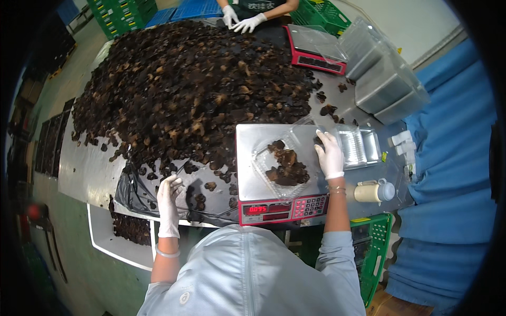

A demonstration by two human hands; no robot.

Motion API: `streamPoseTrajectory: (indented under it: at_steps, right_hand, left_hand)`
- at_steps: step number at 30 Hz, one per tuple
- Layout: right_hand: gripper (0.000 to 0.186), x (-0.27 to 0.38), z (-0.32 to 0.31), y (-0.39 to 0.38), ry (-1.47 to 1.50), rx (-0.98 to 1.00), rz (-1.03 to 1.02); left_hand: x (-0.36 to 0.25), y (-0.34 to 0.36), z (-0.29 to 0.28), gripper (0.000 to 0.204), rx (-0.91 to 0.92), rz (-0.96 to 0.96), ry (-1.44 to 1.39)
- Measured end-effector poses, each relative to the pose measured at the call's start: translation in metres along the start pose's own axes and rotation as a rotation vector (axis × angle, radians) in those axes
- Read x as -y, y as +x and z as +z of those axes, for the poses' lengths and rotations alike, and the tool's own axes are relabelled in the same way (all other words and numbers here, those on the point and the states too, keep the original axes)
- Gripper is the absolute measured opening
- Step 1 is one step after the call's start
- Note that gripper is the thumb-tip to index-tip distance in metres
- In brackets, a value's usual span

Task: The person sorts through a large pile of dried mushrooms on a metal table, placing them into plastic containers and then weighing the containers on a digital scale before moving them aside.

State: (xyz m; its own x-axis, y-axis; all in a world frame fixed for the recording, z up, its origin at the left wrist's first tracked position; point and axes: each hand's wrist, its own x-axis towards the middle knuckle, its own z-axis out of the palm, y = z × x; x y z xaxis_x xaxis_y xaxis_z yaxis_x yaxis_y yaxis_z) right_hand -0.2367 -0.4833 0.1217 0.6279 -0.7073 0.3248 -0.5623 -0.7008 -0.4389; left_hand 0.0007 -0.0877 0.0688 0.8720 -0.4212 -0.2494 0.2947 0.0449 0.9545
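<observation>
A clear plastic clamshell box (271, 158) sits open on the steel pan of a red electronic scale (247, 174), with dark brown dried fungus pieces (287, 168) inside it. My right hand (330, 154), in a white glove, rests on the box's lid at the right side of the pan, fingers on the clear plastic. My left hand (168, 197), also gloved, lies fingers spread on the table at the near edge of a large heap of the same dark fungus (190, 89), touching loose pieces there.
Stacks of empty clear boxes (382, 79) stand at the right, with more (361, 145) beside the scale. A second red scale (316, 50) sits at the far side, where another person's gloved hands (240, 21) work. A cream mug (371, 190), green crates (377, 247) and black plastic sheet (132, 192) are near.
</observation>
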Motion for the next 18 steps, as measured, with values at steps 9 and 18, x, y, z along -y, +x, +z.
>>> streamPoseTrajectory:
  at_steps: [9, 18]
  right_hand:
    - [0.016, 0.07, -0.014, 0.001, 0.225, 0.106, -0.07]
    - [0.018, 0.099, -0.036, -0.047, 0.003, 0.172, -0.009]
  left_hand:
    - [-0.002, -0.005, -0.112, 0.036, -0.266, 0.019, -0.13]
    - [0.001, 0.015, -0.152, 0.034, -0.208, -0.034, -0.119]
